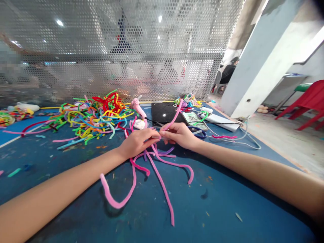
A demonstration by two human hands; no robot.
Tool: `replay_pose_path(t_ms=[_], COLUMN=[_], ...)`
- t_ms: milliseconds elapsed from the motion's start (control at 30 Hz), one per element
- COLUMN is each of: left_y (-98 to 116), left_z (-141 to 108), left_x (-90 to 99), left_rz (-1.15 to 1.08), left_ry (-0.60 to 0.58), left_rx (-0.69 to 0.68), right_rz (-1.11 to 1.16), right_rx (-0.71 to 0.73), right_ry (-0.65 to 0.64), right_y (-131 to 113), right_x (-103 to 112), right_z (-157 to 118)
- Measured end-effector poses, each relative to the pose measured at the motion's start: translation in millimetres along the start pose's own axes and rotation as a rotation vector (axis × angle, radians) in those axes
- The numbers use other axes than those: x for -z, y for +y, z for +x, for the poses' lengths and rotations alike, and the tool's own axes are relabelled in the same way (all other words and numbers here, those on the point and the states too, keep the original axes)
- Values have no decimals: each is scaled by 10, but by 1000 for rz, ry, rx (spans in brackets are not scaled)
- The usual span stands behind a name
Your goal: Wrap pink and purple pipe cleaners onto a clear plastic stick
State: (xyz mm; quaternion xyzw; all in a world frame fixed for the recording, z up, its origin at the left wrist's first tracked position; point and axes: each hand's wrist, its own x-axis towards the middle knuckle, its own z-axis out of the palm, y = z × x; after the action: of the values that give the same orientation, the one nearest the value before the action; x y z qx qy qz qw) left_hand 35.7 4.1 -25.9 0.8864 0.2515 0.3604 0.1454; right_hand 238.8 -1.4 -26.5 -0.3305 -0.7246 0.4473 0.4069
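Note:
Both hands meet above the middle of the blue table. My left hand [139,140] is closed, its fingertips pinching pink pipe cleaners [162,184] whose long ends spread toward me on the tabletop. My right hand [179,135] pinches a pink pipe cleaner [175,116] that sticks up and back past its fingers. The fingertips of the two hands touch or nearly touch. Below them, a dark pink pipe cleaner [140,167] and a purple one [166,152] lie among the pink strands. Where the strands join is hidden by the fingers.
A tangled heap of coloured pipe cleaners [88,118] lies at the back left. Behind my hands are a pink tool [138,107], a black laptop [162,113] and a phone [194,119]. A white cable [249,143] loops at the right. Perforated metal [113,50] stands behind the table [215,209].

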Motion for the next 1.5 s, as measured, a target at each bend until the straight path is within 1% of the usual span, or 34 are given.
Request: replay_pose_path(t_ms=[67, 233, 300, 400, 533, 700, 800, 833, 900, 967, 1033, 1067, 1133, 1200, 1267, 1333, 1400, 1500], left_y=[-2, 4, 25, 62, 89, 109, 76, 55, 9, -18, -12, 2, 38, 64, 72, 69, 68, 83], left_z=[-8, -27, -23, -9, 1, 2, -6, -9, -14, -13, -7, -3, 5, 10, 13, 12, 6, -10], left_x=[6, 57, 80, 99, 105, 123, 113, 101, 70, 34, 1, -15, -47, -78, -104, -120, -123, -109], left_rz=[-16, 75, 79, 32, 62, 46, 79, 91, 78, 11, -85, -136, -252, -373, -458, -483, -460, -351], left_ry=[-31, -140, -177, -186, -217, -246, -259, -249, -180, -72, 27, 64, 123, 172, 200, 209, 202, 175], left_rx=[19, -71, -59, -14, -14, 8, -4, -13, -18, 17, 93, 141, 240, 328, 387, 413, 413, 337], right_rz=[6, 2, -14, -39, -66, -84, -84, -89, -129, -215, -322, -370, -443, -486, -516, -539, -558, -574], right_rx=[4, -20, -19, -5, 17, 49, 52, 61, 131, 282, 451, 515, 592, 624, 651, 681, 692, 670], right_ry=[-24, -66, -83, -137, -195, -214, -202, -169, -46, 93, 156, 159, 152, 161, 178, 185, 173, 150], right_y=[9, 15, 16, 21, 20, 16, 27, 32, 38, 35, 19, 9, -8, -13, -6, 7, 19, 27], right_x=[-1, 2, 5, 16, 32, 27, 10, 5, -3, -3, 3, 7, 12, 10, 3, -5, -11, -12], right_z=[-1, -5, -7, -9, -10, -10, -8, -6, -3, -5, -15, -24, -44, -60, -67, -67, -66, -68])
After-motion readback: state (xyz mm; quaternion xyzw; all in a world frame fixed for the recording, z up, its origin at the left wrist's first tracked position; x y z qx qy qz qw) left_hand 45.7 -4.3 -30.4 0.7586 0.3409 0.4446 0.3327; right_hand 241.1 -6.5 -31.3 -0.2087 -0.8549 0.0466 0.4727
